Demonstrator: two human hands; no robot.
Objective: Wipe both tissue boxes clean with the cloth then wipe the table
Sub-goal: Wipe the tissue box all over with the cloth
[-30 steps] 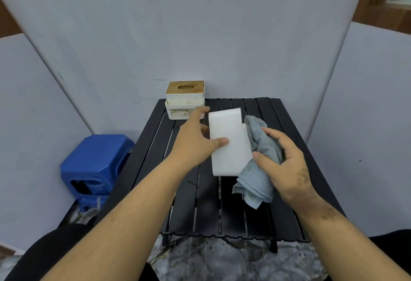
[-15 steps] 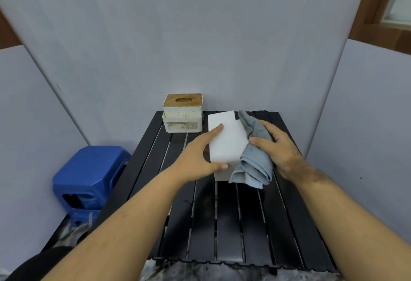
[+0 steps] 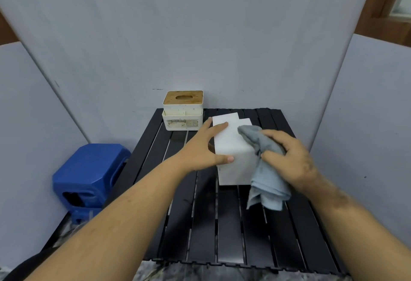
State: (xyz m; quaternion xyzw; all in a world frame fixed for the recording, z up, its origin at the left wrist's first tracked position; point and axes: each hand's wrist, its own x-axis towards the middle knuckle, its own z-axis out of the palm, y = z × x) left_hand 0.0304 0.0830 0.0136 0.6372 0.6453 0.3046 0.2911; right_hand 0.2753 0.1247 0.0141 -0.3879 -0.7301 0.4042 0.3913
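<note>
A plain white tissue box (image 3: 233,158) stands on the black slatted table (image 3: 206,225), a little right of centre. My left hand (image 3: 204,147) grips its left side, thumb on the near face and fingers over the top. My right hand (image 3: 291,158) clutches a crumpled grey-blue cloth (image 3: 264,169) and presses it against the box's right side; the cloth's tail hangs down to the table. A second tissue box (image 3: 182,114), cream with a wooden slotted lid and speckled with dirt, sits at the table's far left corner, untouched.
Grey partition panels (image 3: 200,36) close in the table at the back and both sides. A blue plastic stool (image 3: 89,174) stands on the floor left of the table. The table's near edge (image 3: 222,264) lies just ahead of my forearms.
The white box has come down from a raised, tilted hold and now stands on the table. My right hand with the cloth has moved along its right side. The view shifted.
</note>
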